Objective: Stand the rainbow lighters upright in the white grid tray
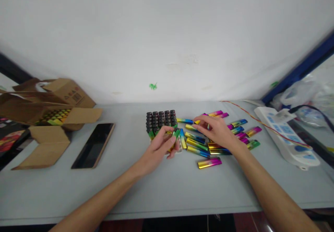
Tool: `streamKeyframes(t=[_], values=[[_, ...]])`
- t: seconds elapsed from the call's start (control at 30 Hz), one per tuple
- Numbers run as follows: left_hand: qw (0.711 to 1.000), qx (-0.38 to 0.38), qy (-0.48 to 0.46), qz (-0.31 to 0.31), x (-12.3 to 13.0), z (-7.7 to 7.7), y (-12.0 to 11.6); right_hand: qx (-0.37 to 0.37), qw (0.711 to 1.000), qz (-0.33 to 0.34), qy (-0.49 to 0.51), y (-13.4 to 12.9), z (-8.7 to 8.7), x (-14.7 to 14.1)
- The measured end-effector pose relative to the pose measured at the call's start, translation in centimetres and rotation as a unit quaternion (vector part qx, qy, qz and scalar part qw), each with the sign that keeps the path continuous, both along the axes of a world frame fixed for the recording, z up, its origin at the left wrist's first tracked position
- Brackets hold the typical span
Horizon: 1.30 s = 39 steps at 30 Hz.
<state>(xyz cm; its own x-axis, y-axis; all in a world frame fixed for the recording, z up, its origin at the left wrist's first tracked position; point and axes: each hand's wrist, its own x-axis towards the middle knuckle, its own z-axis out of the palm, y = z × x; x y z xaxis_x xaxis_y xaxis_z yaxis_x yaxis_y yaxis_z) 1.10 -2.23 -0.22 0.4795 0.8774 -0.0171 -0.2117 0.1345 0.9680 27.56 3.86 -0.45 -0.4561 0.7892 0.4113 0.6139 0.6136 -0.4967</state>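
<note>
My left hand [163,144] is closed around a green lighter [176,133] with a dark top, tilted in the fingers. Just behind it, a block of upright lighters [159,120] with black tops stands in neat rows, partly hidden by that hand. A bit of a pale holder [179,149] shows below the fingers. My right hand [216,129] reaches over scattered shiny lighter cases [197,145] in yellow, blue, green and magenta. Its thumb and fingers pinch a yellowish shiny case [197,122], partly covered by the fingertips. One yellow-magenta case [209,162] lies apart, nearer the front.
On the left lie a dark phone [93,146] and an open cardboard box [78,115] holding yellow-green lighters. A white power strip [287,138] with a red-yellow wire across it is at the right, near plastic bags [310,96]. A white wall [167,51] rises behind the table.
</note>
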Motion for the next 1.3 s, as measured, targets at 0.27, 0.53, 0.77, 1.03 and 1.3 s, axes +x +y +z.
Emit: streamKeyframes(t=[0.27,0.53,0.77,1.03,1.3], values=[[0.984,0.044,0.163,0.061,-0.4,-0.3,-0.1,0.028,0.999,-0.014,-0.014,-0.6,0.1,-0.1],[0.99,-0.028,0.124,0.057,-0.2,-0.8,0.8,0.03,0.999,-0.011,-0.021,-0.8,0.0,0.2],[0.99,-0.046,0.118,0.057,-0.8,-1.1,0.8,0.034,0.999,-0.009,-0.012,-0.8,0.1,0.1],[0.992,-0.036,0.1,0.061,-1.2,1.5,0.3,0.028,0.999,0.013,-0.025,-1.2,-0.3,-0.7],[0.992,-0.004,0.057,0.109,-2.2,3.2,1.2,0.061,0.989,0.114,-0.071,-3.4,-0.2,-3.9]])
